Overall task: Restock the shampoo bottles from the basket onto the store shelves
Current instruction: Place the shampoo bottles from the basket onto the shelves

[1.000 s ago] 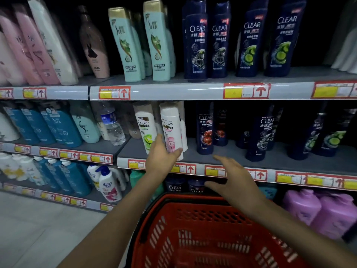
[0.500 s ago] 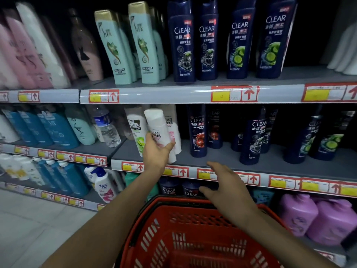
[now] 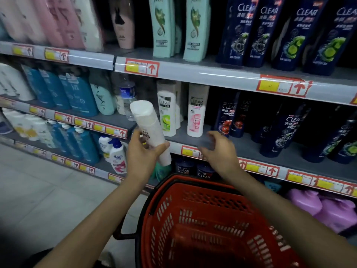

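Observation:
My left hand (image 3: 144, 155) grips a white Clear shampoo bottle (image 3: 148, 124) round its lower half, tilted with the cap end up and to the left, in front of the middle shelf (image 3: 241, 149). My right hand (image 3: 220, 151) hovers just right of it with fingers loosely curled, holding nothing, over the shelf's front edge. Two white Clear bottles, one green-labelled (image 3: 167, 111) and one pink-labelled (image 3: 197, 111), stand upright on that shelf. The red basket (image 3: 193, 219) sits below my arms; its inside looks bare.
Dark blue Clear bottles (image 3: 226, 117) fill the middle shelf to the right, more on the top shelf (image 3: 270, 31). Teal bottles (image 3: 164, 28) stand above, blue bottles (image 3: 77, 93) at the left, purple jugs (image 3: 328, 207) at the lower right. Grey floor tiles (image 3: 48, 200) lie to the left.
My left hand has pulled the white bottle off the middle shelf, out and down towards me, tilting it. My right hand has drifted slightly up and its fingers have curled.

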Available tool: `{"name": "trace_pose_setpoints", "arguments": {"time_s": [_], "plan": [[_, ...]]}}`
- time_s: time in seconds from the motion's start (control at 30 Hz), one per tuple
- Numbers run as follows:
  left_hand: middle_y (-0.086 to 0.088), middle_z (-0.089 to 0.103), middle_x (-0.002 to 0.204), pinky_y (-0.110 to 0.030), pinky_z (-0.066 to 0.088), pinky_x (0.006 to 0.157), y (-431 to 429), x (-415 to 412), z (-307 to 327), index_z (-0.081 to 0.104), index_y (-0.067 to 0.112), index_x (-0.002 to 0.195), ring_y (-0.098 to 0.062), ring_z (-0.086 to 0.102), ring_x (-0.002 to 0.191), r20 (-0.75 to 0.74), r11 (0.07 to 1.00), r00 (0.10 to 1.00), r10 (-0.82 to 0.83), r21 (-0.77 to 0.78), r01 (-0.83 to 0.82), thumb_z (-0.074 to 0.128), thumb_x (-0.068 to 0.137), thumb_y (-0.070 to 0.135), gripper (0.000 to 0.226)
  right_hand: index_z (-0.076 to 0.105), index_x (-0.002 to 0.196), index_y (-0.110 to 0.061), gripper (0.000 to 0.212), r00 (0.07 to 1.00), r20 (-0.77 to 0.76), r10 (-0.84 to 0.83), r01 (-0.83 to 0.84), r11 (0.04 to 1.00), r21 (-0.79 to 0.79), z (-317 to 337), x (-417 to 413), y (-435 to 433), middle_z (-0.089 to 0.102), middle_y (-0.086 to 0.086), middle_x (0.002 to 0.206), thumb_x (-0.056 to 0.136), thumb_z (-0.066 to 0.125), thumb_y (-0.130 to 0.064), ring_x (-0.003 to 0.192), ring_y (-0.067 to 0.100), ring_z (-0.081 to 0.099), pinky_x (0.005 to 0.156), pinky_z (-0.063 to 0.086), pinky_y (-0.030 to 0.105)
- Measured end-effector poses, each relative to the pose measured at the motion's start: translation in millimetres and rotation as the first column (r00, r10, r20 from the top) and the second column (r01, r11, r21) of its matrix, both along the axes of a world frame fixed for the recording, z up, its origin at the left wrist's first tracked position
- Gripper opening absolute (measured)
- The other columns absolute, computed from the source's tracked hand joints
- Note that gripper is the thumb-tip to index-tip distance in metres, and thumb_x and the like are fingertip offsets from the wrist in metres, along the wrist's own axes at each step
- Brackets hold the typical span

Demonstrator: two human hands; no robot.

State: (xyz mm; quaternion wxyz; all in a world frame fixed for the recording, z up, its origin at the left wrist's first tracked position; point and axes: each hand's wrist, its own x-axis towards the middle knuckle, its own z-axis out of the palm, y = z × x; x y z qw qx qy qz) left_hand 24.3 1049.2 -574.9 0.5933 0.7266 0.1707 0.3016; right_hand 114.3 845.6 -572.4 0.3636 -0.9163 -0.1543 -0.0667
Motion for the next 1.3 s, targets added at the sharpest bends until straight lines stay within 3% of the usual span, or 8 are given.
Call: {"name": "trace_pose_setpoints", "arguments": {"time_s": [0.1,0.3,0.5,0.63,0.8,1.0,1.17,1.3], "plan": [[-0.001,0.068,0.121,-0.039,0.058,0.093,13.1,-6.4,5.4,0.057,0.015,0.130,-0.018,0.067,0.107,-0.026,0.998,1.000,-0.006,-0.059,0.005,0.093,0.073,0.018,0.067,0.050,0.137,-0.007,0.057,0.993,-0.043,-0.106,0.107,0.993,0.039,12.8,34.1,38.2,0.065,0.012,0.123,0.090,0.076,-0.026,0.111,0.031,0.063,0.082,0.047,0.034],[0.000,0.068,0.123,-0.047,0.058,0.095,39.1,-16.7,16.1,0.056,0.023,0.126,-0.019,0.069,0.106,-0.063,0.997,0.998,-0.025,-0.071,0.021,0.094,0.070,0.028,0.068,0.046,0.130,-0.008,0.062,0.941,-0.130,-0.311,0.319,0.946,0.049,10.8,86.8,91.3,0.058,0.016,0.128,0.086,0.079,-0.036,0.112,0.038,0.062,0.087,0.054,0.046],[0.010,0.067,0.119,-0.046,0.059,0.093,54.1,-25.4,19.1,0.055,0.025,0.126,-0.014,0.068,0.104,-0.056,0.997,0.998,-0.005,-0.074,0.001,0.093,0.071,0.027,0.067,0.052,0.119,-0.007,0.050,0.887,-0.154,-0.435,0.456,0.878,0.148,1.3,103.2,102.9,0.064,0.016,0.123,0.086,0.080,-0.031,0.110,0.038,0.065,0.088,0.055,0.046],[0.022,0.063,0.109,-0.040,0.058,0.090,62.2,-30.2,22.1,0.055,0.026,0.121,-0.007,0.066,0.101,-0.052,0.996,0.998,0.032,-0.086,-0.037,0.092,0.073,0.026,0.061,0.048,0.116,-0.005,0.054,0.878,-0.150,-0.454,0.475,0.863,0.171,1.0,100.1,100.2,0.067,0.017,0.120,0.083,0.084,-0.028,0.109,0.039,0.066,0.088,0.056,0.046],[0.008,0.066,0.116,-0.047,0.058,0.092,62.7,-35.0,24.6,0.055,0.024,0.122,-0.017,0.068,0.102,-0.072,0.995,0.995,0.067,-0.074,-0.072,0.093,0.072,0.029,0.063,0.052,0.112,-0.009,0.045,0.942,-0.044,-0.333,0.335,0.924,0.186,-0.5,87.1,88.6,0.069,0.013,0.117,0.081,0.083,-0.019,0.105,0.034,0.066,0.089,0.056,0.043],[0.011,0.066,0.112,-0.052,0.058,0.091,60.8,-41.5,27.8,0.056,0.027,0.122,-0.019,0.069,0.100,-0.096,0.994,0.993,0.073,-0.074,-0.080,0.094,0.071,0.030,0.064,0.053,0.118,-0.023,0.044,0.980,0.146,-0.138,0.092,0.953,0.287,-13.7,37.8,71.2,0.067,-0.002,0.116,0.084,0.081,-0.019,0.105,0.017,0.065,0.090,0.056,0.039],[0.027,0.060,0.102,-0.044,0.058,0.086,68.7,-45.6,29.9,0.052,0.034,0.119,-0.001,0.063,0.093,-0.096,0.992,0.991,0.092,-0.074,-0.099,0.093,0.072,0.028,0.063,0.063,0.124,-0.012,0.050,0.967,0.256,-0.013,-0.087,0.922,0.377,-4.5,-5.0,89.5,0.068,-0.005,0.124,0.081,0.087,-0.018,0.117,0.008,0.060,0.098,0.050,0.020],[0.016,0.059,0.107,-0.035,0.051,0.083,72.5,-47.7,31.0,0.049,0.033,0.120,-0.005,0.061,0.092,-0.090,0.987,0.989,0.119,-0.097,-0.128,0.091,0.075,0.022,0.063,0.065,0.113,-0.015,0.042,0.956,0.274,0.105,-0.216,0.884,0.414,6.9,-13.0,137.1,0.070,-0.006,0.116,0.078,0.087,-0.012,0.108,0.002,0.062,0.090,0.049,0.011]]}}
